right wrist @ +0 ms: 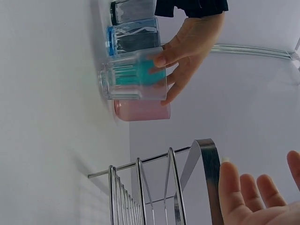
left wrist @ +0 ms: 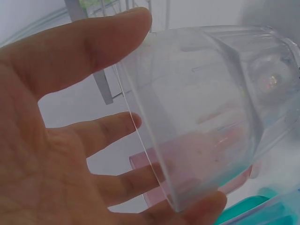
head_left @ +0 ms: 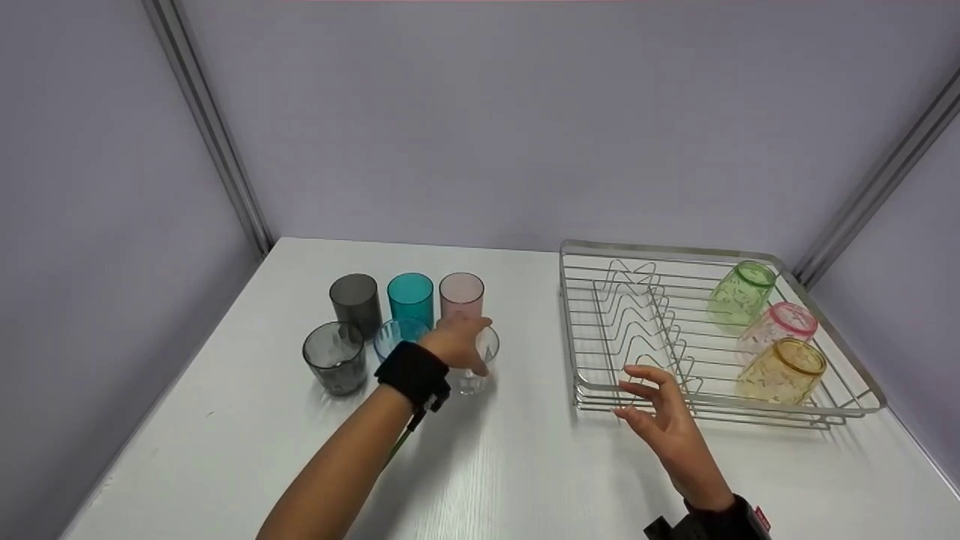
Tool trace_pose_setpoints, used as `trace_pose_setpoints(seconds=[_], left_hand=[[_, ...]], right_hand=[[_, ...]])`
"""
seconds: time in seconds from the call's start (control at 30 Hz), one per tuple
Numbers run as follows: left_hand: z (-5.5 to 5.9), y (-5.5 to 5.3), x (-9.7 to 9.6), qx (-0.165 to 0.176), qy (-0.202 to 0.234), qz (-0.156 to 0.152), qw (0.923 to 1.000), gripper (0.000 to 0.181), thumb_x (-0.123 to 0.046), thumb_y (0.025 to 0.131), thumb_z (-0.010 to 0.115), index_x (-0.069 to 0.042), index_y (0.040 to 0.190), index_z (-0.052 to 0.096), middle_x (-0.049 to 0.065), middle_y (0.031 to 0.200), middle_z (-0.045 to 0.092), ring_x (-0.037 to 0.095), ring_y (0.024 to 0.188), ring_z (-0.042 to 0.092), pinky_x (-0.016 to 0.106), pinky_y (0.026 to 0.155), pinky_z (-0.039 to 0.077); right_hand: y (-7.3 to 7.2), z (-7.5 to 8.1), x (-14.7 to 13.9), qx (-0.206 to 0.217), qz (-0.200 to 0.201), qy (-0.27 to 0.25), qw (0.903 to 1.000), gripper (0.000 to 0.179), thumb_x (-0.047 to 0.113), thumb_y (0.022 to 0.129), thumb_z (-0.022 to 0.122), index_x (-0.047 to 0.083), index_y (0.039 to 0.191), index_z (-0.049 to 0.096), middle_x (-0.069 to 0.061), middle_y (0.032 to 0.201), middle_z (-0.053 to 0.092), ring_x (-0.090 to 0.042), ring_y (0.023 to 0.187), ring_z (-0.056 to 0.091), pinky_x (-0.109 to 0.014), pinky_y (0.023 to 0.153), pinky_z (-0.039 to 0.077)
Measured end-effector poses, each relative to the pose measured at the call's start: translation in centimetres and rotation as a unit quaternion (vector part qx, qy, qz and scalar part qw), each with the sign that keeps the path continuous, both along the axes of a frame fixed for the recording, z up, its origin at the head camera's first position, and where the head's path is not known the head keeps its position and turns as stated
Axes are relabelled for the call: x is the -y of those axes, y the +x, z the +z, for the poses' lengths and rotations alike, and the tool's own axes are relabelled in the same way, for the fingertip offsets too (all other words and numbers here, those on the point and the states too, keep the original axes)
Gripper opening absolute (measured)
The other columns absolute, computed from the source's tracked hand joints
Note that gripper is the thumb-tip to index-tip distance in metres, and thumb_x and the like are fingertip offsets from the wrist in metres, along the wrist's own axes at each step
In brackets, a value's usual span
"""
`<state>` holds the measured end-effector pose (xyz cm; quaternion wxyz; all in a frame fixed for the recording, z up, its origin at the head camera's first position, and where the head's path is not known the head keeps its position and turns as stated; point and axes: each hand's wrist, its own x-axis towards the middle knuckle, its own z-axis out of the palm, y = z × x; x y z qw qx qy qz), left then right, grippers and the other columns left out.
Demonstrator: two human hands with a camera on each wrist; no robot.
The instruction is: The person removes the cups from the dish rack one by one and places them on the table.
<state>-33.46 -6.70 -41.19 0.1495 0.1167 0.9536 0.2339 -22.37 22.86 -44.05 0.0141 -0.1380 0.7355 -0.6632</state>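
Note:
My left hand [head_left: 457, 345] reaches down over a clear drinking glass [head_left: 472, 382] that stands upright on the table. In the left wrist view the thumb lies on one side of the rim of this glass [left wrist: 201, 89] and several fingers lie around the other side. Right behind it stands a pink tumbler [head_left: 461, 291], and a blue glass [head_left: 386, 341] is just to its left, partly hidden by the wrist. My right hand [head_left: 667, 427] holds nothing; its fingers are loosely bent beside the front edge of the wire dish rack [head_left: 570, 322].
A teal tumbler [head_left: 410, 298], a dark grey tumbler [head_left: 356, 306] and a smoky grey glass [head_left: 337, 367] stand to the left. In the rack's right side lean a green glass [head_left: 739, 296], a pink-rimmed glass [head_left: 776, 330] and a yellow glass [head_left: 780, 375]. Walls close the back and sides.

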Motion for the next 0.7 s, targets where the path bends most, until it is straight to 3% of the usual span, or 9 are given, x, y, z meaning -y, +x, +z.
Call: trace_pose_setpoints(seconds=[0.27, 0.47, 0.7], left_hand=[[0.2, 0.3, 0.0, -0.004, -0.010, -0.010, 0.9999, 0.080, -0.022, 0.076, 0.079, -0.016, 0.145, 0.039, 0.015, 0.147, 0.037, 0.034, 0.135, 0.032, 0.055, 0.106, 0.032], [0.6, 0.7, 0.5, -0.014, -0.004, -0.023, 0.9996, 0.082, -0.024, 0.078, 0.078, -0.014, 0.147, 0.035, 0.020, 0.150, 0.029, 0.040, 0.137, 0.027, 0.057, 0.106, 0.030], [1.2, 2.3, 1.2, -0.030, 0.042, -0.020, 0.9985, 0.081, -0.022, 0.080, 0.077, -0.012, 0.147, 0.033, 0.021, 0.151, 0.027, 0.044, 0.135, 0.028, 0.058, 0.104, 0.033]], right_hand=[[0.1, 0.1, 0.2, 0.003, -0.001, -0.005, 1.0000, 0.049, -0.001, 0.095, 0.050, 0.007, 0.138, 0.030, -0.004, 0.144, 0.027, -0.025, 0.127, 0.039, -0.029, 0.092, 0.048], [0.0, 0.0, 0.3, 0.006, 0.005, -0.012, 0.9999, 0.049, -0.003, 0.095, 0.048, 0.005, 0.139, 0.029, -0.006, 0.144, 0.026, -0.021, 0.127, 0.040, -0.029, 0.093, 0.048], [-0.1, -0.5, 0.0, -0.021, 0.020, 0.003, 0.9996, 0.050, 0.004, 0.096, 0.052, 0.006, 0.140, 0.028, -0.014, 0.145, 0.024, -0.014, 0.125, 0.042, -0.028, 0.092, 0.048]])
